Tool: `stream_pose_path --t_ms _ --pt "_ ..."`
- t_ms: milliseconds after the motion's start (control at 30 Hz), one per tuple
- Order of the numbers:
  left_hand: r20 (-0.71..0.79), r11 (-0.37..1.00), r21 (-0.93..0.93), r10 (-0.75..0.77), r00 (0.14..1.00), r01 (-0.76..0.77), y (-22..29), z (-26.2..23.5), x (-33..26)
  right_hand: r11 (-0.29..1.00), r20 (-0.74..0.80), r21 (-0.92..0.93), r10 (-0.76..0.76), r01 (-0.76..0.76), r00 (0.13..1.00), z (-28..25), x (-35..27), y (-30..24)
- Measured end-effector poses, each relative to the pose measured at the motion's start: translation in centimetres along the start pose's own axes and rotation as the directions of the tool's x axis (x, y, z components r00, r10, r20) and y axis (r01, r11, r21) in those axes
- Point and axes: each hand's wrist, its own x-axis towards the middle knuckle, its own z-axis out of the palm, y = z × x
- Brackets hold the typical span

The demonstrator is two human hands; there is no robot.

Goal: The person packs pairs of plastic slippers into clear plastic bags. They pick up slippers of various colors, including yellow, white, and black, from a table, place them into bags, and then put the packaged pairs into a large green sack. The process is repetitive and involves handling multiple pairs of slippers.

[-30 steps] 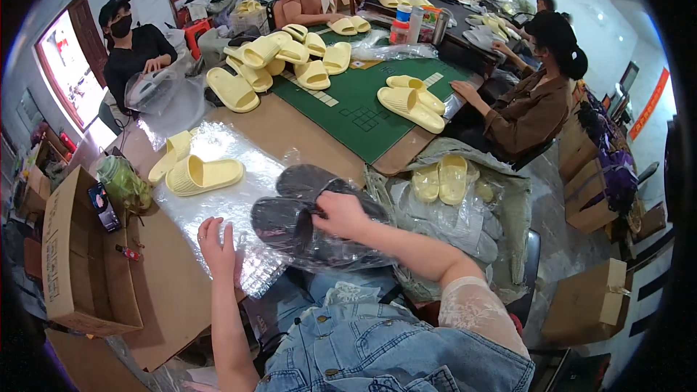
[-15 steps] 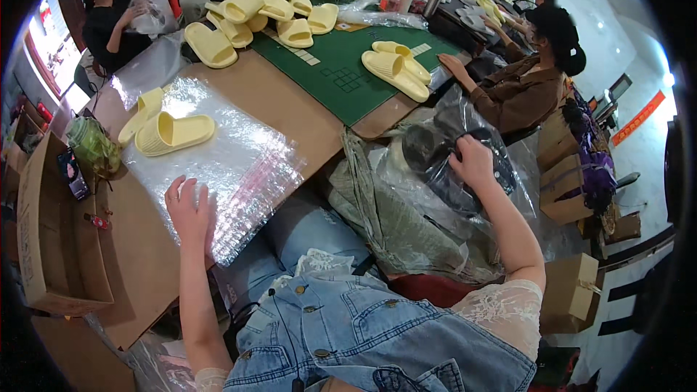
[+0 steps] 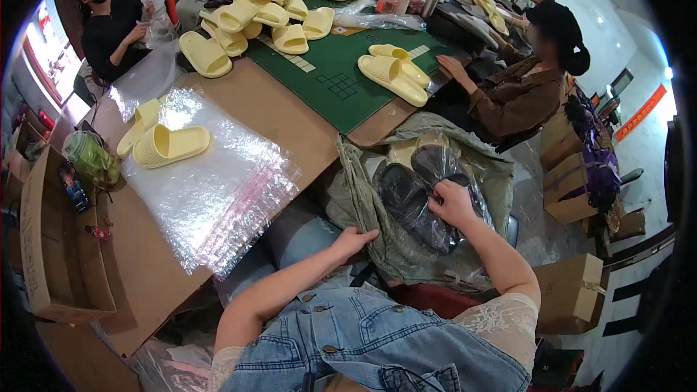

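Observation:
My right hand (image 3: 451, 205) closes on a clear-bagged pair of black slippers (image 3: 404, 199) lying in the mouth of a grey-green woven sack (image 3: 368, 207). My left hand (image 3: 354, 242) pinches the near left rim of that sack. Deeper inside, pale slippers in clear plastic (image 3: 404, 150) show partly behind the black pair. To the left, a pair of pale yellow slippers (image 3: 183, 143) rests on a stack of clear plastic bags (image 3: 218, 189) at the table's edge.
A heap of yellow slippers (image 3: 237, 16) and another yellow pair (image 3: 392, 78) lie on the table, partly on a green mat (image 3: 348, 105). An open cardboard box (image 3: 54, 247) stands at left. Co-workers sit at far left, far side and right; one hand (image 3: 454, 69) rests by the mat.
My left hand has left the plastic bags and moved right to the sack's rim. My right hand has brought the bagged black slippers left and down, into the sack's mouth, which now gapes wider.

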Motion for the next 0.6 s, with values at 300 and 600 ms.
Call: stream_pose_path --t_ms 300,600 --pt "0.158 0.919 -0.235 0.356 0.921 -0.315 6.9 -1.1 -6.3 0.684 0.419 0.524 0.312 -0.507 0.853 5.4 -5.0 -0.4" --pt "0.173 0.878 -0.452 0.261 0.95 -0.159 7.2 0.9 -7.0 0.963 0.521 -0.266 0.112 0.036 0.846 16.7 -1.3 0.0"
